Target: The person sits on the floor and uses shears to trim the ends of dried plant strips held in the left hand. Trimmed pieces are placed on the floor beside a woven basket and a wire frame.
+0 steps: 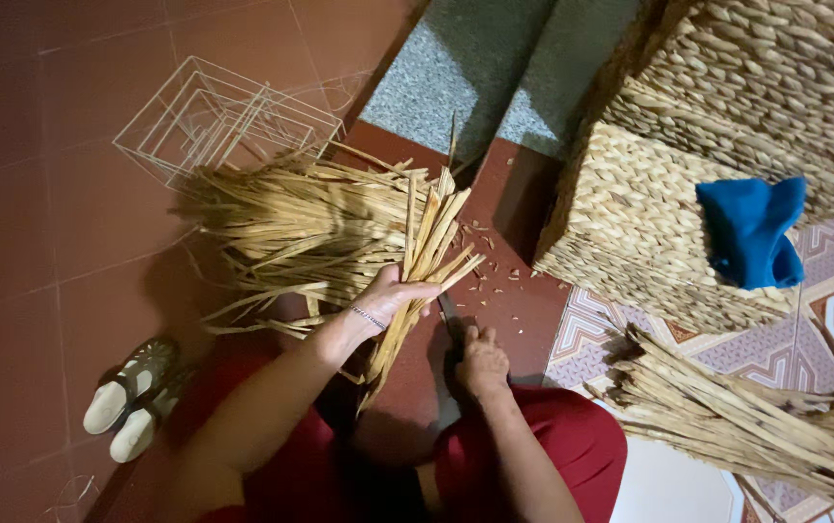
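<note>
Left hand [390, 295], arm extended forward with wrist bent, fingers closed around a bundle of flat tan dried plant strips [424, 257] held upright above the dark red tiled floor [68, 242]. Right hand [480, 363], fist closed on a dark-handled knife [448, 324], rests just beside the bundle

Upright bundle of dried straw strips [424, 261]

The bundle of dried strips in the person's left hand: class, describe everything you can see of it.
The bundle of dried strips is flat, straw-coloured plant fibre, stiff and uneven in length. The left hand grips it near the middle, holding it tilted, tips fanning upward and lower ends trailing toward the lap. It stands above a looser pile on the red floor.
</note>
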Available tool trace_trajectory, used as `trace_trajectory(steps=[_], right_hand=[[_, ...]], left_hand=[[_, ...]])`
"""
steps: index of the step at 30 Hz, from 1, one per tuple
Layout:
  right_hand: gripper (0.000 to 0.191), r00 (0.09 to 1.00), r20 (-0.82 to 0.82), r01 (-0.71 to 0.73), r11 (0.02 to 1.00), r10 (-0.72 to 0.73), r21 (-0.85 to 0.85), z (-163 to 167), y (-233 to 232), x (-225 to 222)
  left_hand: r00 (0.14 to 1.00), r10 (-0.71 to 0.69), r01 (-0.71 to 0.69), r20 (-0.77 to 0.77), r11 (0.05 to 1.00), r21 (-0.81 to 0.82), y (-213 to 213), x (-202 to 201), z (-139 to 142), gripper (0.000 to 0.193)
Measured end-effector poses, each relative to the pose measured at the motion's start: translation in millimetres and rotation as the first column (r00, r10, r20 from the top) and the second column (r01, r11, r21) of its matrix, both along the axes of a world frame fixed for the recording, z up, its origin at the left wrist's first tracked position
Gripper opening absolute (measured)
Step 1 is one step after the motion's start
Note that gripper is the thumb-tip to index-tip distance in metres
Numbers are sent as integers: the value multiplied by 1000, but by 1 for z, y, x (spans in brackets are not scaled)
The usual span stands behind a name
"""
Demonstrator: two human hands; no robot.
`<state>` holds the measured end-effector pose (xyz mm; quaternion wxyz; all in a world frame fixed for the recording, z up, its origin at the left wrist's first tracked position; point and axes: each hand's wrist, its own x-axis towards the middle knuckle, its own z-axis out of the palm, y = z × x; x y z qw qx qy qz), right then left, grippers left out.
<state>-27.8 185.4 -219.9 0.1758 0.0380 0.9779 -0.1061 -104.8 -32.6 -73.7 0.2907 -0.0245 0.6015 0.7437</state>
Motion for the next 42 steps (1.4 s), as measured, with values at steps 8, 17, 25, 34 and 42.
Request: trace_trajectory(steps=[8,17,25,34,42], right_hand=[[65,1000,-6,1,1000,-1,-13,-8,10,-2],[72,994,24,113,990,-111,-90,9,10,3],[56,963,41,254,851,-265,-459,12,26,9],[56,881,234,259,5,-410,-966,31,24,11],[66,960,116,65,-199,-256,-978,82,12,28]], left_hand=[[995,87,-87,-46,996,10,-6,-7,-2,33],[994,86,-86,-64,996,0,-7,-5,-2,32],[994,78,-80,-72,996,-32,-9,-2,1,31],[992,101,-104,-82,994,-39,-4,-3,-5,28],[996,65,-73,-62,989,-128,3,1,-4,30]])
